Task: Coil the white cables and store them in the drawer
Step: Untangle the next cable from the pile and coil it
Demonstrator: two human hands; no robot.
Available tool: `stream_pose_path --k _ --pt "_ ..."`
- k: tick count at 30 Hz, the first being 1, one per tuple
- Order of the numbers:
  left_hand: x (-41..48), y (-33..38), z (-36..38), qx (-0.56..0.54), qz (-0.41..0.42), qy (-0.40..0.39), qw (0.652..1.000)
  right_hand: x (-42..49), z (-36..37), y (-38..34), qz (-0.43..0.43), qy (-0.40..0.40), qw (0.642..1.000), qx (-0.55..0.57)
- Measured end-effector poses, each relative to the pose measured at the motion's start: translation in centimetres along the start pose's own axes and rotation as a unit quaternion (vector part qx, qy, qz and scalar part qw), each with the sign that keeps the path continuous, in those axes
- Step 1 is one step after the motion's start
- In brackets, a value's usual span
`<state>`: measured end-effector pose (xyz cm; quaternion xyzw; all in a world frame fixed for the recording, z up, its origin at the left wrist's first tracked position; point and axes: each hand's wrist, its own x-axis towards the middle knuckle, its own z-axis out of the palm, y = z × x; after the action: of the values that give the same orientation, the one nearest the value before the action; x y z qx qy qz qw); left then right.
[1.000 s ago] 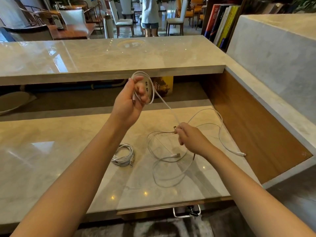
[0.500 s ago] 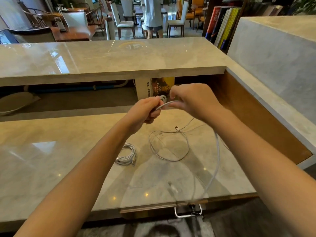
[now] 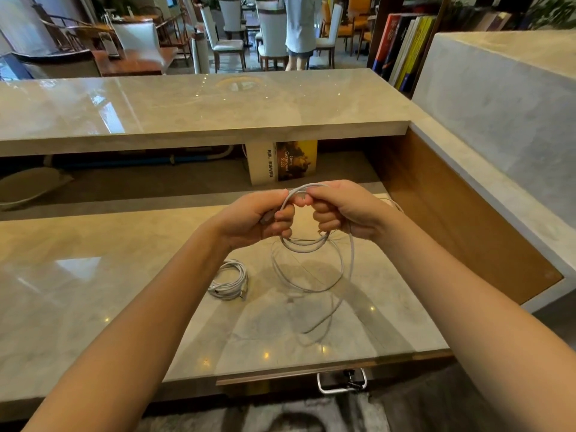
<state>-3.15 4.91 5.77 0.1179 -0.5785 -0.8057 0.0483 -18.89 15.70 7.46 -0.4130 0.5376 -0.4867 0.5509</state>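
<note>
Above the marble desk [image 3: 93,307], my left hand [image 3: 258,218] and my right hand [image 3: 346,210] are close together, both gripping a white cable [image 3: 304,249]. The cable forms a small coil between the hands, and its loose loops hang down and trail over the desk toward the front edge. A second white cable [image 3: 229,280], wound into a tight bundle, lies on the desk below my left wrist. The drawer front with its metal handle [image 3: 341,381] sits under the desk's front edge and looks closed.
A raised marble counter [image 3: 202,101] runs across behind the desk, with a book [image 3: 282,162] standing in the gap beneath it. A wooden side panel [image 3: 452,213] and a marble wall close off the right. Chairs and a standing person are far behind.
My right hand rose from the desk to meet my left hand, adding a loop to the coil. The loose cable on the desk has been drawn in and lifted.
</note>
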Motion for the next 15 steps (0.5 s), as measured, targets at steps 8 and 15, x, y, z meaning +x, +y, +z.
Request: stream_pose_path --k 8,15 --pt "-0.2 -0.3 1.1 0.148 0.027 0.153 0.977 -0.2 0.0 0.2 -0.016 0.075 0.988 -0.137" --pt "0.0 -0.1 -0.5 -0.028 0.042 0.271 0.961 -0.5 -2.9 2.8 -0.102 0.198 0.686 -0.693"
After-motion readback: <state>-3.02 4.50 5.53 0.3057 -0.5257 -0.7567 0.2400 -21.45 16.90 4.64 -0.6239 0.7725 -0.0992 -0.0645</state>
